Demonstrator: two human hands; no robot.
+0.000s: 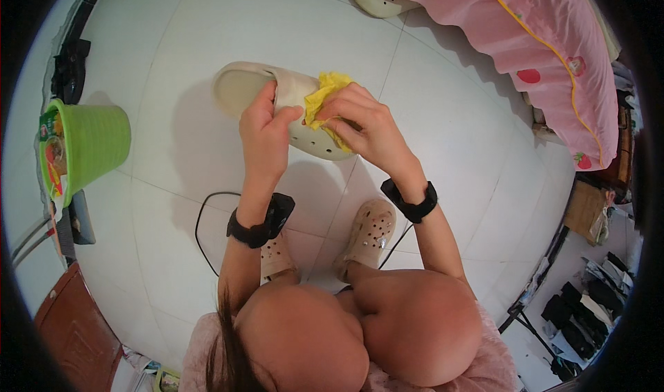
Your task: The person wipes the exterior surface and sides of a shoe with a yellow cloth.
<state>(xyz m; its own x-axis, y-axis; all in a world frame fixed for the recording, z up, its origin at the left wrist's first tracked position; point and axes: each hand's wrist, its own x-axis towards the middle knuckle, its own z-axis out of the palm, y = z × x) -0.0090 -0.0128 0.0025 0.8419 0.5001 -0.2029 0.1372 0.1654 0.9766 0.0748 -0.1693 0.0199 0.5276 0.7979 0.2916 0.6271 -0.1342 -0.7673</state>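
Observation:
A cream clog (294,87) with round holes in its toe is held up over the floor, its heel toward the left and its toe toward the lower right. My left hand (265,132) grips it at the foot opening, with the thumb on the upper. In my right hand (366,125) is a bunched yellow cloth (319,101), pressed against the toe part of the clog. The fingers of that hand are closed round the cloth and hide some of the toe. Each wrist wears a black band.
White floor tiles (180,53) lie below. A green bin (97,143) stands at the left, near black shoes (71,70). Another cream clog (382,1) lies at the back, beside a pink bed skirt (546,67). Beige clogs (373,229) are on my feet, with a black cable (198,222) around them.

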